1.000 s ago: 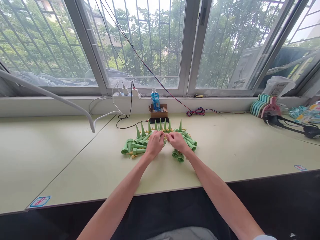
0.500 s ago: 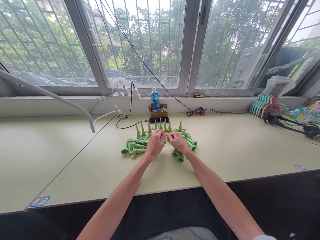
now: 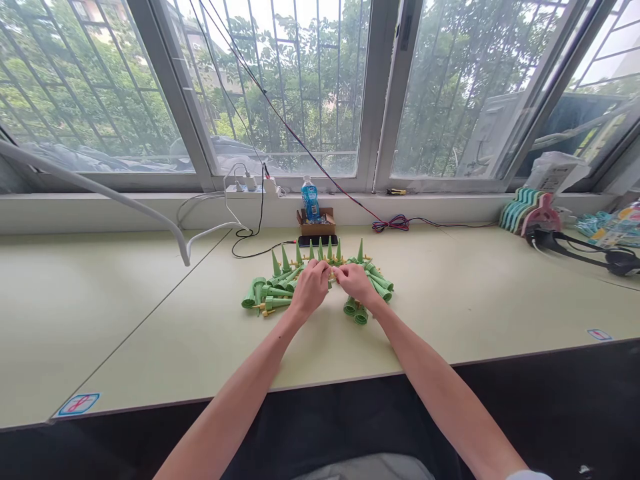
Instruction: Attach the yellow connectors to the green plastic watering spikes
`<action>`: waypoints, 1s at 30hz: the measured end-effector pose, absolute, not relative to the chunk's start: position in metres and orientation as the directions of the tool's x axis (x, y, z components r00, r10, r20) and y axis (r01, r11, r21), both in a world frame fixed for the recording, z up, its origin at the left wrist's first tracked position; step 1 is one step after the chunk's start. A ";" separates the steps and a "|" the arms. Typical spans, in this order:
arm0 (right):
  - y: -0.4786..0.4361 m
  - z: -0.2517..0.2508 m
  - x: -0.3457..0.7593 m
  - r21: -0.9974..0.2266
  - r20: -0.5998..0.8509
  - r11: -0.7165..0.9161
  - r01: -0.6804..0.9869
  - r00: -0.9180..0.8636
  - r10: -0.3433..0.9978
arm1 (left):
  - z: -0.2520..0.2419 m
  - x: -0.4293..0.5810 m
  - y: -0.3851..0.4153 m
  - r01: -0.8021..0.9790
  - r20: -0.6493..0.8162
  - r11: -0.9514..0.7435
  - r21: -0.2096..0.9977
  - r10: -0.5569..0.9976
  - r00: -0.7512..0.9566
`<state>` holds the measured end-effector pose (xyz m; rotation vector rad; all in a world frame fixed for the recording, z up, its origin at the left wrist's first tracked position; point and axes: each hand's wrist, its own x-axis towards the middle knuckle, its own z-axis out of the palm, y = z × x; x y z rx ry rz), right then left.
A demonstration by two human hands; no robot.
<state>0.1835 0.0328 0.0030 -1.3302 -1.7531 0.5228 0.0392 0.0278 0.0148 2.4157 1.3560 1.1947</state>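
My left hand (image 3: 312, 287) is closed in a pinch, and a bit of a green plant watering spike (image 3: 329, 285) shows beneath its fingers. Close beside it, fingertips almost meeting, my right hand (image 3: 353, 280) is also closed. A small yellow piece shows between the fingertips; most of what they grip is hidden. Around both hands spread several green watering spikes with yellow valves. Some stand point up in a row behind, such as one upright spike (image 3: 361, 251). Others lie on their sides at the left, like a lying spike (image 3: 277, 303). Two open-ended green spikes (image 3: 361, 315) lie by my right wrist.
A black phone (image 3: 318, 240) on a charging cable lies behind the spikes. Beyond it a small cardboard box (image 3: 318, 228) holds a blue-labelled bottle (image 3: 311, 201). A cable bundle (image 3: 391, 223) lies right of that. Pastel hangers (image 3: 520, 212) and a black headset (image 3: 580, 250) sit far right.
Both hands stay in the same place with fingers together; only a very slight shift of the view shows. The spikes on the table have not moved.
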 end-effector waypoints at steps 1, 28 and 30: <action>0.033 0.003 0.184 -0.750 0.367 0.332 0.572 -0.058 0.929 | 0.015 0.039 0.028 0.665 0.578 -0.592 0.455 0.765 0.286; 0.018 0.020 0.182 -0.741 0.562 0.516 0.431 -0.024 0.827 | 0.011 0.045 0.024 0.443 0.529 -0.783 0.436 0.622 0.578; 0.017 0.021 0.182 -0.724 0.584 0.535 0.435 -0.026 0.811 | 0.010 0.045 0.025 0.450 0.548 -0.790 0.416 0.613 0.570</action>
